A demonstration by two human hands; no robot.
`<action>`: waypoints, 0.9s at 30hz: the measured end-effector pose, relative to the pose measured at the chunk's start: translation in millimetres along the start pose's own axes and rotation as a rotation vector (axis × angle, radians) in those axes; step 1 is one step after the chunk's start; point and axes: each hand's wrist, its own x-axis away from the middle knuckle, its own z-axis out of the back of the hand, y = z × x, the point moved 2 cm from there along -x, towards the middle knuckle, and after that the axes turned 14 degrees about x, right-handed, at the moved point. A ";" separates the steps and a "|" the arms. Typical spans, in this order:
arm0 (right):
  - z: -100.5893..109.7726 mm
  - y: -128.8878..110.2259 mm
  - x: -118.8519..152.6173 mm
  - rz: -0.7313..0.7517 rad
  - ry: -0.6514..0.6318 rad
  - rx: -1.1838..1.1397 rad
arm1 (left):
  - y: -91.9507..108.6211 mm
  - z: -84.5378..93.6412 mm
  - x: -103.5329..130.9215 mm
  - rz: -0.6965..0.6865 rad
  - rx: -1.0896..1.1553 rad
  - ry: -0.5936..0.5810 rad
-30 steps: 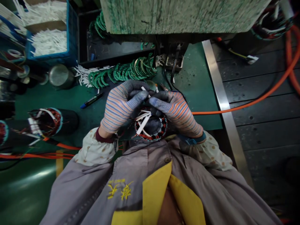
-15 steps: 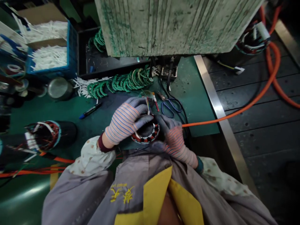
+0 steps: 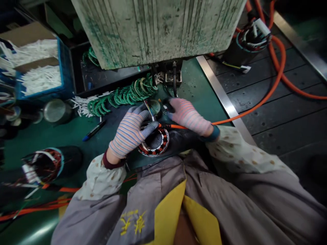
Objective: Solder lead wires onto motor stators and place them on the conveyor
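A ring-shaped wound stator (image 3: 163,147) with red and black windings and white lacing lies at the bench edge before my body. My left hand (image 3: 131,131), in a striped glove with grey fingertips, is closed on its upper left side, where thin wires and a white sleeve stand up between thumb and fingers. My right hand (image 3: 187,114), also gloved, is beyond the stator to the right, above the orange cable (image 3: 224,121). Its fingers are bent around the spot where the scissors lay; what they hold is dark and blurred.
Green curved pieces (image 3: 122,97) lie in a row behind my left hand. A blue crate (image 3: 61,76) holds white sticks. A marker (image 3: 94,131), a metal jar (image 3: 57,111) and another stator (image 3: 55,163) are at left. A large stained panel (image 3: 158,30) overhangs the bench.
My right hand has left the stator's right side and moved up and away over the bench. My left hand stays at the stator. The whole view has shifted.
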 end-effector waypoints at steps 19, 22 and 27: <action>6.9 45.8 31.8 -0.096 -0.071 -0.584 | 8.3 -0.6 8.7 -0.038 0.034 0.144; -5.4 63.7 27.4 -0.231 -0.151 -0.759 | 18.7 4.5 13.3 -0.100 0.039 0.061; 2.8 98.3 -50.2 -0.224 0.355 -0.409 | 19.7 7.8 5.0 -0.080 0.324 -0.044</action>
